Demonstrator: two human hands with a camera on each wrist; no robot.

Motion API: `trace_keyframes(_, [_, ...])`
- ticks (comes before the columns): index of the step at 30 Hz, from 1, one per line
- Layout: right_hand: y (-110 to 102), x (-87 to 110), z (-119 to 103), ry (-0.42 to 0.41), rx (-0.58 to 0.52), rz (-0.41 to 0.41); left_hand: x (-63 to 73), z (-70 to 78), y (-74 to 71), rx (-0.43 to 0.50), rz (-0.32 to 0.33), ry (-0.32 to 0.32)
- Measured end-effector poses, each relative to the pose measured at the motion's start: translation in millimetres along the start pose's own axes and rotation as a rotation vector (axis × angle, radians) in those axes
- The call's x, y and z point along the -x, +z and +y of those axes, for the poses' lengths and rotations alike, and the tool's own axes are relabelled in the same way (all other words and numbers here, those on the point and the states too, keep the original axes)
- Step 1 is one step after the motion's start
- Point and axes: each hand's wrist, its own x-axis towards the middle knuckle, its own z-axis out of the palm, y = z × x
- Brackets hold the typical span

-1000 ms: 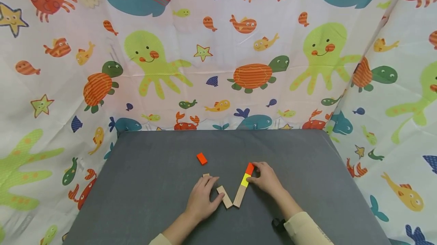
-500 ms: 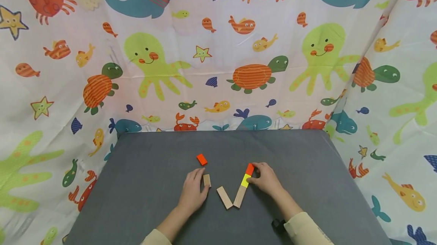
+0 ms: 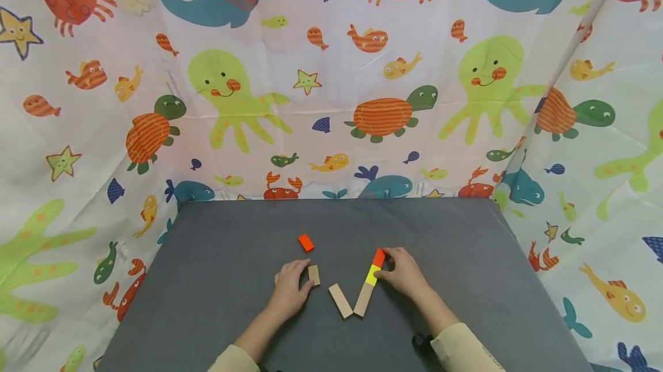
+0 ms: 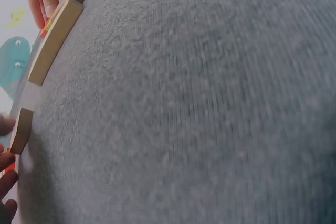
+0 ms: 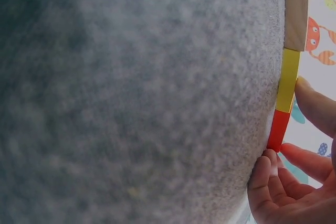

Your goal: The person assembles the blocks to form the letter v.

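Observation:
My left hand (image 3: pixel 288 290) is beside a short plain wooden block (image 3: pixel 313 275), its index fingertip and thumb near the block's left side. In the left wrist view, fingers overlap that block at the left edge. My right hand (image 3: pixel 406 271) rests against a line of blocks: the thumb touches the yellow block (image 5: pixel 287 80), and a fingertip meets the end of the orange-red block (image 5: pixel 279 130). A long wooden block (image 3: pixel 364 299) continues this line downward. Another long wooden block (image 3: pixel 340 301) slants beside it, their lower ends close together in a V.
A loose orange-red block (image 3: pixel 306 242) lies farther back, above the left hand. A small black object (image 3: pixel 422 340) shows by the right sleeve. The grey table (image 3: pixel 233 245) ends at a hanging cloth (image 3: pixel 331 84) printed with sea animals.
My left hand has moved left from over the slanted wooden block to the far side of the short wooden block, uncovering it. The right hand and the blocks have stayed in place.

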Motion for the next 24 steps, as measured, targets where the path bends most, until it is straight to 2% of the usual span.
trace_keyframes(5, [-0.9,0.5,-0.5,0.016,-0.001,-0.011,-0.2,-3.1,-2.1,-0.025,-0.068,-0.013])
trace_keyframes(10, [-0.9,0.6,0.1,0.012,0.001,-0.009,-2.4,-4.3,-2.0,-0.040,-0.098,-0.045])
trace_keyframes(20, [-0.3,1.4,1.1,0.006,-0.003,-0.011,-2.8,-0.7,-0.9,-0.083,-0.085,-0.038])
trace_keyframes(24, [-0.9,1.1,0.8,0.003,-0.004,-0.009,-2.2,0.3,0.4,-0.061,-0.065,-0.062])
